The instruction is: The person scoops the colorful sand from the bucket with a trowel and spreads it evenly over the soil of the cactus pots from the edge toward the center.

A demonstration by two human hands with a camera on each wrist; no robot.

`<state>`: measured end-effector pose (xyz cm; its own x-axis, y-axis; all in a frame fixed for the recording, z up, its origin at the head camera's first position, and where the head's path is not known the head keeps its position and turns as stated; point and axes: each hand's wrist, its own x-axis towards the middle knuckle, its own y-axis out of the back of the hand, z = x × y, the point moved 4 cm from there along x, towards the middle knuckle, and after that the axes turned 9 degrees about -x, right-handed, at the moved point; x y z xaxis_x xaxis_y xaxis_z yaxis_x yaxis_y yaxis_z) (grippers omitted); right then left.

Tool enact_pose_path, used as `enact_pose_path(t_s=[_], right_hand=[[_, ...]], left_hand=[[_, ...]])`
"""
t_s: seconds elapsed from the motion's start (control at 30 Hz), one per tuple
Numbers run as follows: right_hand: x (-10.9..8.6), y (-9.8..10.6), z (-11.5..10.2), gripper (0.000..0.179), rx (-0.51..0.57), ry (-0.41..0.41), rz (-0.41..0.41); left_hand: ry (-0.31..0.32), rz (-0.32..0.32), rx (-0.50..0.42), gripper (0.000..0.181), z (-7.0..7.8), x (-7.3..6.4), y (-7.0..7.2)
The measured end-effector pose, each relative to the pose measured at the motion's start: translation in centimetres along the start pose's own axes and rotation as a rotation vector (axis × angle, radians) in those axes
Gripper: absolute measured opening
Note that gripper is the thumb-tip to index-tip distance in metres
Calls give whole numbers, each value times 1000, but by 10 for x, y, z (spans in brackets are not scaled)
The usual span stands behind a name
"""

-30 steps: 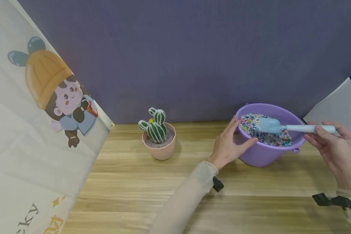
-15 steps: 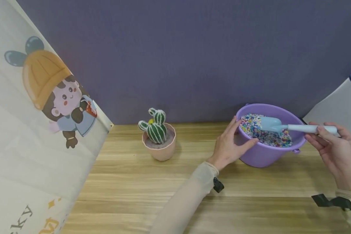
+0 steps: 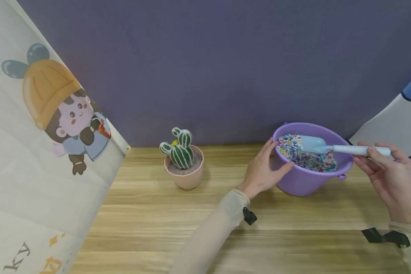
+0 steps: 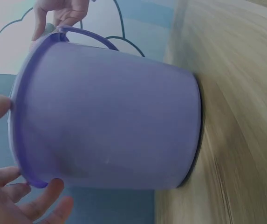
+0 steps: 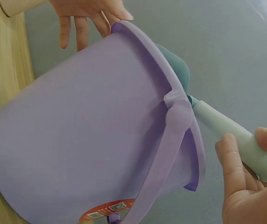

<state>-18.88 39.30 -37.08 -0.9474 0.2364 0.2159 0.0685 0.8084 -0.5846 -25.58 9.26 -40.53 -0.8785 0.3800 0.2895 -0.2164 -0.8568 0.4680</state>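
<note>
Purple bucket (image 3: 296, 182), upright on wooden table (image 3: 140, 213), bail (image 5: 157, 161) lowered outside wall; left hand (image 3: 262, 171) touches rim. Small multicoloured beads (image 3: 313, 161) inside. Light-blue scoop (image 3: 313, 144), pale handle pinched in right hand (image 3: 394, 171), lies near-level across opening, blade at beads; contact unclear.

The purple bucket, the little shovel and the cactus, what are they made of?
Purple bucket: probably plastic, satin finish, evenly colored and seamless-looking.
Little shovel: smooth, softly shiny, perhaps plastic, though painted metal is possible.
Cactus: perhaps yarn or felt, matte, with fuzzy-looking white stripes; hard to be sure.
</note>
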Motion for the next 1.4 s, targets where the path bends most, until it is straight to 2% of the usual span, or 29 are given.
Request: enact_pose_path(t_s=[0.3, 0.63, 0.83, 1.0, 1.27, 1.4], right_hand=[[3, -7, 0, 18, 47, 6, -7], [-1, -17, 4, 18, 84, 4, -15], [-2, -25, 6, 20, 155, -1, -29], [-4, -32, 8, 19, 129, 6, -20], [-13, -45, 13, 16, 62, 2, -13], [-15, -51, 18, 17, 103, 17, -40]], left_hand=[[17, 31, 32, 80, -12, -11, 22], [-24, 74, 35, 71, -28, -32, 45], [-45, 105, 71, 66, -39, -45, 64], [-59, 136, 73, 64, -43, -53, 77], [-127, 182, 50, 61, -46, -64, 97], [-149, 202, 65, 60, -47, -69, 108]])
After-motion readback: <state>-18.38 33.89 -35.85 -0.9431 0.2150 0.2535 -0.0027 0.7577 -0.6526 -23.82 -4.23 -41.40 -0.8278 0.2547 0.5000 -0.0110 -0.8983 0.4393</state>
